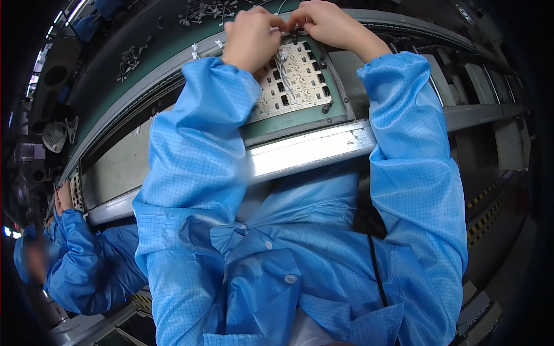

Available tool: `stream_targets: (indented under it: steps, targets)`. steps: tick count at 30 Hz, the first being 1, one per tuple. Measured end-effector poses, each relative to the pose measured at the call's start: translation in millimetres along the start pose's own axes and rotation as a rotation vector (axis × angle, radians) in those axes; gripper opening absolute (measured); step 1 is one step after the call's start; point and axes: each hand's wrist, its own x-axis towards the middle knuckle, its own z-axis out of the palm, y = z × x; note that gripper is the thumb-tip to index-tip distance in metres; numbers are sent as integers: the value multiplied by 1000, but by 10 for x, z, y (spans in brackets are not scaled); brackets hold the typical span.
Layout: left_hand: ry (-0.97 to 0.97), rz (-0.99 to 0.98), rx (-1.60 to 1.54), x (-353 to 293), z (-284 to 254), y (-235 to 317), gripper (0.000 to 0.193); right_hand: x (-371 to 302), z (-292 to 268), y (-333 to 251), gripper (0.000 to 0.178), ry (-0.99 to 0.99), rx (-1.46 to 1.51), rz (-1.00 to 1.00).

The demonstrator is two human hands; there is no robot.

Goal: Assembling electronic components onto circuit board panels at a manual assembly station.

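Both my hands meet at the far edge of the white printed circuit board point(291, 78): left hand point(251, 37) and right hand point(323, 23) pinched together on a small white wired connector point(285, 26) (mostly hidden), board just below them.

There is a single view, from a camera worn on the person's head. It looks steeply down the front of the body, so the blue coat point(288, 271) fills the lower half, very close to the lens. Both sleeves rise from the lower edge toward the bench point(300, 151), which crosses the upper half. The left hand point(249, 39) and right hand point(326, 23) meet near the top edge, at arm's length, over a board point(294, 78). The fisheye lens bends the bench's rail into an arc and darkens the corners. At the far left edge, another person's sleeve point(86, 271) shows, farther off.
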Motion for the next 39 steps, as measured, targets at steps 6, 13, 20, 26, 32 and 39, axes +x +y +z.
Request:
stream_targets:
  steps: [6, 13, 20, 26, 32, 39]
  targets:
    - [-195, -419, 119, 100, -266, -455, 38, -46, 5, 43, 24, 73, 34, -146]
    - [-294, -476, 238, 61, -291, -410, 36, -124, 96, 6, 31, 298, 3, -301]
    - [-274, -483, 214, -9, -466, -343, 38, -11, 150, -237, 22, 92, -59, -141]
    - [-249, -484, 204, -95, -440, -543, 35, 30, 124, -114, 15, -18, -117, -17]
    - [-164, -257, 61, -93, -370, -484, 25, -8, 101, -119, 19, 45, -163, -47]
    - [-176, -135, 373, -166, -467, -344, 16, -11, 103, -128, 19, 53, -129, -44]
